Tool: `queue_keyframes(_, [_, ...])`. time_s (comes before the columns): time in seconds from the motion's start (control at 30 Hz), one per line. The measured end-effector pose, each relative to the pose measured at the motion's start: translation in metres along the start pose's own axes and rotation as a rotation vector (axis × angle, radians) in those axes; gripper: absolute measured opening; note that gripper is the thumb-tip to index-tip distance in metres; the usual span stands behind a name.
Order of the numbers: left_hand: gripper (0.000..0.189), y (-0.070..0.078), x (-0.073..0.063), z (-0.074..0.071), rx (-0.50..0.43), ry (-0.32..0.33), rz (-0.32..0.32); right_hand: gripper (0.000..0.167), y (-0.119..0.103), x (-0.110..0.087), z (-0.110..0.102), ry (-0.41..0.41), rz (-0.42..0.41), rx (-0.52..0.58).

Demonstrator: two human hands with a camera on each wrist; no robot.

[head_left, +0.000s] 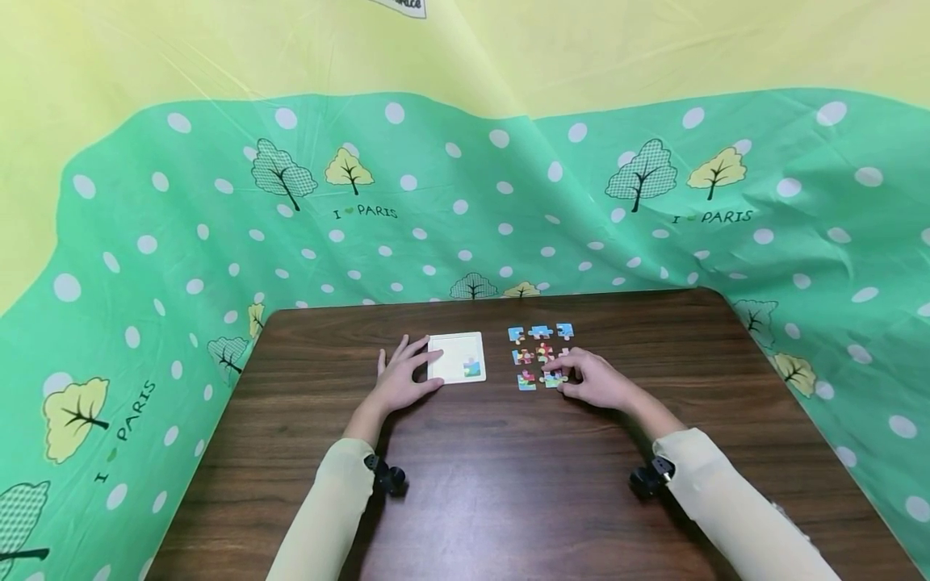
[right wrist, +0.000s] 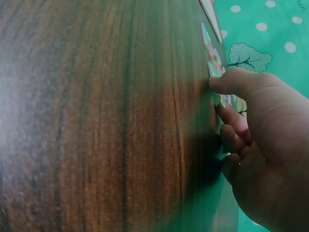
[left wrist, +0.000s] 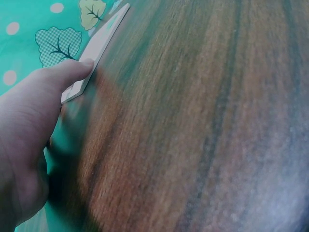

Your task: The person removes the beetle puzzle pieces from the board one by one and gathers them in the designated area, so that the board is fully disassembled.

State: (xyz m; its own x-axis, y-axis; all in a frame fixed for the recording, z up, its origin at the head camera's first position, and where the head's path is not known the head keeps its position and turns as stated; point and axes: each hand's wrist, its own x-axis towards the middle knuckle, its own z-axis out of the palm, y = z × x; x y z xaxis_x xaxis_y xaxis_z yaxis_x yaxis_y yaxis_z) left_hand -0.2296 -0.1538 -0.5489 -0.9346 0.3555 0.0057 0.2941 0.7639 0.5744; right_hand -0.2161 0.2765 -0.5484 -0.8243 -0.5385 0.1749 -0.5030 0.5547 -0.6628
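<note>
A square white puzzle tray (head_left: 452, 374) lies on the table with one picture piece (head_left: 472, 368) in its lower right corner. My left hand (head_left: 398, 382) rests at its left side, fingers spread; the thumb (left wrist: 79, 72) touches the near edge and the index finger reaches over the tray. Right of the tray, several loose jigsaw pieces lie in rows. My right hand (head_left: 597, 379) pinches a puzzle piece (head_left: 554, 378) in the nearest row between thumb and fingers. Its fingers partly cover the piece behind, at the right of the middle row.
Blue pieces (head_left: 540, 332) form the farthest row. A red and green piece (head_left: 526, 381) lies left of the pinched one, and a red and yellow piece (head_left: 545, 352) is at the middle. The dark wooden table (head_left: 501, 484) meets a green dotted cloth (head_left: 465, 242) behind.
</note>
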Motion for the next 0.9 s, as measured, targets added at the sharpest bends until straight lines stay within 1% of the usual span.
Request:
queue_keyframes(0.03, [0.064,-0.001,0.000,0.000,-0.004,-0.001,-0.001,0.035,-0.005,0.000,-0.002,-0.004,0.015,0.000])
queue_keyframes(0.13, [0.064,-0.003,0.001,0.001,-0.017,0.002,0.002,0.035,-0.002,0.000,0.000,0.000,0.023,-0.015])
queue_keyframes(0.23, [0.065,-0.005,0.002,0.003,-0.034,-0.002,-0.003,0.035,0.011,0.001,0.004,0.009,-0.011,-0.033])
queue_keyframes(0.33, [0.065,-0.006,0.002,0.003,-0.031,0.008,0.006,0.034,0.019,0.002,0.007,0.010,-0.020,-0.025])
queue_keyframes(0.4, [0.064,-0.006,0.002,0.003,-0.024,0.008,0.006,0.035,0.012,0.002,0.004,-0.006,-0.003,-0.001])
queue_keyframes(0.43, [0.064,-0.006,0.002,0.003,-0.021,0.011,0.008,0.035,0.016,0.002,0.005,-0.005,-0.009,-0.006])
queue_keyframes(0.6, [0.065,-0.005,0.002,0.003,-0.017,0.017,0.015,0.033,0.012,0.002,0.003,-0.008,-0.017,-0.011])
queue_keyframes(0.7, [0.065,-0.006,0.002,0.003,-0.027,0.016,0.012,0.034,-0.004,0.003,0.000,-0.021,0.042,-0.016])
queue_keyframes(0.83, [0.066,-0.010,0.003,0.007,-0.046,0.014,0.004,0.036,-0.024,0.004,-0.005,-0.064,0.151,-0.051])
queue_keyframes(0.87, [0.066,-0.011,0.004,0.007,-0.047,0.013,0.002,0.036,-0.027,0.005,-0.005,-0.070,0.164,-0.063])
queue_keyframes(0.9, [0.066,-0.012,0.004,0.008,-0.049,0.013,0.001,0.037,-0.020,0.005,-0.003,-0.069,0.173,-0.074])
